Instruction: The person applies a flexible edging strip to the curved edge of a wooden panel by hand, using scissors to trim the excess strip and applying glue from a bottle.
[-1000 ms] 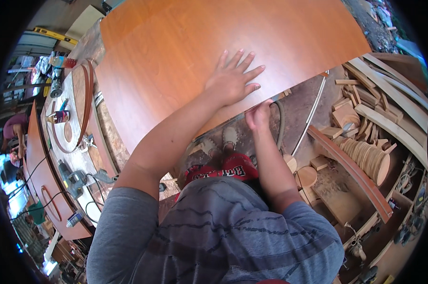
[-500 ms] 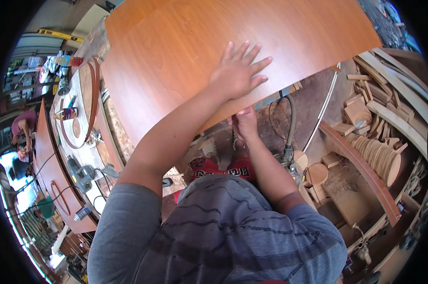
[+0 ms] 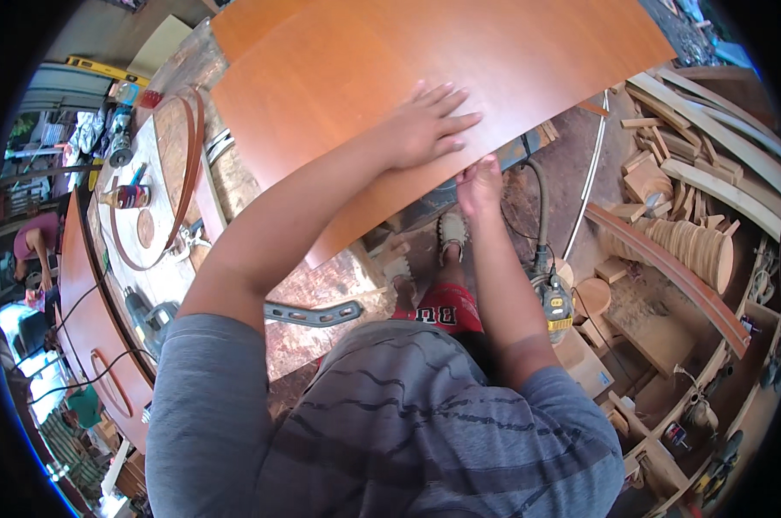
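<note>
A large orange-brown wood panel [image 3: 347,112] with a smooth, shiny face lies across the table, overhanging its near edge. My left hand [image 3: 429,128] rests flat on top of it, fingers spread. Just below the panel's near edge, my right hand [image 3: 479,186] is closed, its thumb and fingertips at the edge; the underside grip is partly hidden. Part of a second panel [image 3: 239,30] of like colour shows beyond the first one's far left corner.
On the left are curved brown strips [image 3: 190,164], a can [image 3: 132,197] and a power tool [image 3: 149,319]. A slotted metal bar [image 3: 314,312] lies nearby. To my right are a yellow-grey machine with a hose [image 3: 556,304], a curved board [image 3: 667,276] and wood offcuts [image 3: 654,186]. Another person [image 3: 41,237] bends at far left.
The panel has turned and shifted, its left corner moving rightward and uncovering the second panel. My left hand slid slightly left with it; my right hand moved right and up along the edge.
</note>
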Tool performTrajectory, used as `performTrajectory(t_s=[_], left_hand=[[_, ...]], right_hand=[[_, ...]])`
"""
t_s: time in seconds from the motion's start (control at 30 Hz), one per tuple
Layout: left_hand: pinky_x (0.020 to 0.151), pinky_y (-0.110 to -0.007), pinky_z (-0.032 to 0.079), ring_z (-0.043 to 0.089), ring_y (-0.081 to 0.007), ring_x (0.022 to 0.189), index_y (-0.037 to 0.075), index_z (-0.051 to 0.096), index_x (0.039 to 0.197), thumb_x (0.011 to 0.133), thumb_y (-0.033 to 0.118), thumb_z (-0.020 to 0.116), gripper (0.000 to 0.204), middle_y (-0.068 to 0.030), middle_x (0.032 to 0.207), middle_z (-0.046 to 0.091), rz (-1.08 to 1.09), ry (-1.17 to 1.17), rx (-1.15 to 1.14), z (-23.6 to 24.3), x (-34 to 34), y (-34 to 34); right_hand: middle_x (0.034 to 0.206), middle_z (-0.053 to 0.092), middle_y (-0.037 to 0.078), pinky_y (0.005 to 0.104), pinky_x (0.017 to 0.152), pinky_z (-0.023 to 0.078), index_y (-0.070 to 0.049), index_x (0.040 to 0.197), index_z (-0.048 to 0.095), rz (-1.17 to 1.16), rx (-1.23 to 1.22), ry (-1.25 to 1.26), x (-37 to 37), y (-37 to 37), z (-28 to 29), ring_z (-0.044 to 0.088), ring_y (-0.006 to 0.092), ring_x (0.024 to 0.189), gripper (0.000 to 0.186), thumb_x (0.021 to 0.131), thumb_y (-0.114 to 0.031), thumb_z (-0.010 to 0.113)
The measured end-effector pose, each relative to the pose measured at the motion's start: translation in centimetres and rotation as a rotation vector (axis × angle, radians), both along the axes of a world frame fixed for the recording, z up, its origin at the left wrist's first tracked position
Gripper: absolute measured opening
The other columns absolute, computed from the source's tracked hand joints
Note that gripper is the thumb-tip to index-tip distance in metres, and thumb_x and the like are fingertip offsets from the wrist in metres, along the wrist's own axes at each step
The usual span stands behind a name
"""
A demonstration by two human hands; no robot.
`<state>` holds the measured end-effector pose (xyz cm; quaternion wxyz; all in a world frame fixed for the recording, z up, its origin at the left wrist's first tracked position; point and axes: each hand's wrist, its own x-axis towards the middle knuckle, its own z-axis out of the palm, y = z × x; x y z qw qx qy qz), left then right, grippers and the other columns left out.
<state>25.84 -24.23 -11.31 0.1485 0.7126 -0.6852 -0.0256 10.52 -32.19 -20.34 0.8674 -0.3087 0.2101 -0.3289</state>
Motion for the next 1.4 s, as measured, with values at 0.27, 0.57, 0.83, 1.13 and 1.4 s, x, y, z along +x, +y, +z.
performTrajectory(t_s=[0.27,0.57,0.83,1.13,1.4], left_hand=[[0.114,-0.054,0.011,0.019,-0.0277,0.142,0.034,0.039,0.141,0.096,0.05,0.035,0.048,-0.0075,0.153,0.025,0.168,-0.111,-0.024,0.3,-0.7,5.6],[0.114,-0.054,0.013,0.022,-0.027,0.141,0.034,0.041,0.14,0.095,0.05,0.036,0.048,-0.0064,0.151,0.029,0.172,-0.09,-0.088,-0.8,-0.7,5.2],[0.113,-0.054,0.016,0.03,-0.0267,0.138,0.029,0.05,0.134,0.094,0.048,0.042,0.046,-0.0065,0.146,0.038,0.209,0.036,-0.209,-1.0,-0.4,5.9],[0.095,-0.038,0.045,0.055,-0.0262,0.114,0.007,0.061,0.116,0.087,0.022,0.062,0.032,-0.0141,0.126,0.055,0.678,0.472,-0.612,1.8,0.0,21.0],[0.081,-0.037,0.052,0.064,-0.02,0.09,-0.001,0.063,0.106,0.084,0.032,0.068,0.039,-0.0155,0.095,0.066,1.058,1.338,-0.099,0.4,-4.4,27.1]], right_hand=[[0.091,0.058,-0.003,0.0221,0.052,0.04,-0.011,0.122,0.046,0.072,-0.035,-0.024,0.4,4.5,0.6,0.053,0.0087,0.068,0.07,0.073,-0.054,0.069],[0.089,0.056,-0.003,0.0244,0.052,0.039,-0.01,0.119,0.048,0.137,-0.057,0.064,-0.6,8.6,-1.1,0.052,0.0105,0.068,0.069,0.073,-0.059,0.066],[0.094,0.061,-0.001,0.0262,0.062,0.045,-0.012,0.118,0.05,0.172,0.245,0.061,-1.3,11.4,-0.1,0.056,0.0129,0.079,0.055,0.08,-0.048,0.065],[0.093,0.062,0.005,0.0296,0.077,0.052,-0.005,0.101,0.057,0.214,0.18,0.404,-3.2,10.8,7.1,0.061,0.0184,0.089,0.017,0.091,-0.018,0.061],[0.095,0.06,0.006,0.0281,0.079,0.054,-0.003,0.101,0.057,0.344,-0.048,0.573,-1.7,8.7,7.3,0.06,0.0173,0.089,0.019,0.091,-0.018,0.062]])
